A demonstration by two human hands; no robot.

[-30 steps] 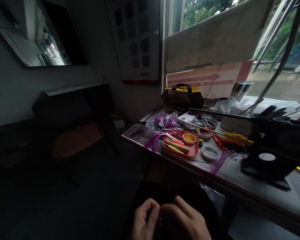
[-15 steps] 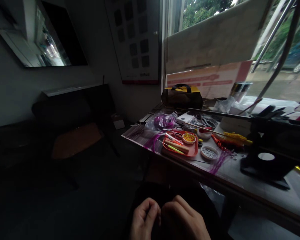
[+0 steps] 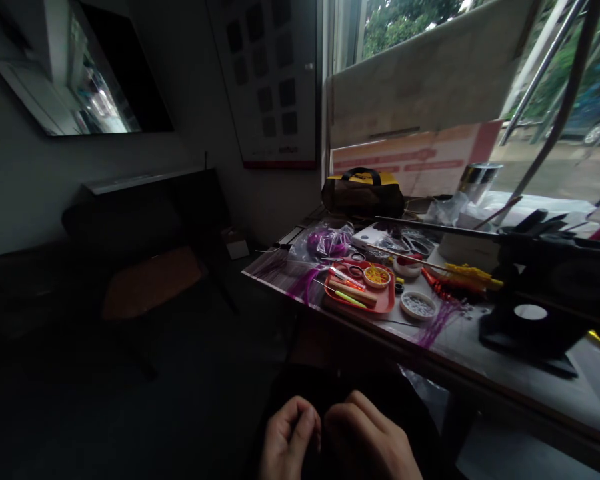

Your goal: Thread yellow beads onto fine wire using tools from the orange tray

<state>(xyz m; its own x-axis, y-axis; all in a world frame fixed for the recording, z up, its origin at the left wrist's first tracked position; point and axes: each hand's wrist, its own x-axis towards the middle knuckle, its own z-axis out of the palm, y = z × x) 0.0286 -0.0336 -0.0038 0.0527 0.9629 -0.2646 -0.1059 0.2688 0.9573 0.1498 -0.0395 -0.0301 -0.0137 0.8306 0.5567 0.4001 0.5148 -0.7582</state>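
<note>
Low in the head view, over my dark-clothed lap, my left hand (image 3: 291,437) is closed, thumb pressed against the curled fingers. My right hand (image 3: 373,437) lies close beside it, fingers curled under and its back towards me. Anything between the fingers is too small or too dark to make out. On the table beyond, nearest to my hands, is a red tray (image 3: 386,303) with a yellow-green handled tool (image 3: 350,299), a wooden stick and a small bowl of yellow and orange bits (image 3: 377,275). A white dish of small silvery pieces (image 3: 419,306) stands right of the tray.
Purple strands (image 3: 437,325) hang at the table's front edge, and a plastic bag with purple material (image 3: 327,241) lies behind the tray. A black vise-like stand (image 3: 525,333) is at right. At the back sits a yellow and black bag (image 3: 363,193). A chair (image 3: 150,280) stands left.
The view has shifted very slightly. Both hands keep the same closed pose over my lap, and the things on the table have not moved.
</note>
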